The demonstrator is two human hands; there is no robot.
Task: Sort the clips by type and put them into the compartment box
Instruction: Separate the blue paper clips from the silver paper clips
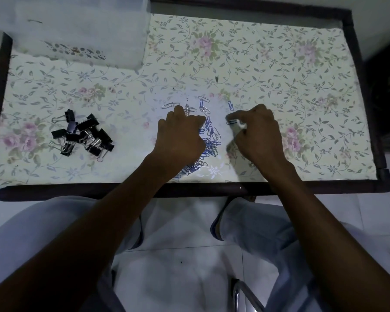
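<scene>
A heap of blue and silver paper clips [209, 140] lies at the middle of the table, near its front edge. My left hand [180, 134] rests on the heap's left side with its fingers curled down among the clips. To the right, my right hand [257, 129] pinches a blue paper clip [232, 122] between thumb and fingers. A pile of black binder clips [83, 134] sits apart at the left. The translucent compartment box [77, 30] stands at the back left corner; its inside is not visible.
The table has a floral cover [279, 64] and a dark raised frame [122, 190] around it. A few loose paper clips [204, 104] lie just beyond my hands. My knees and a tiled floor show below the front edge.
</scene>
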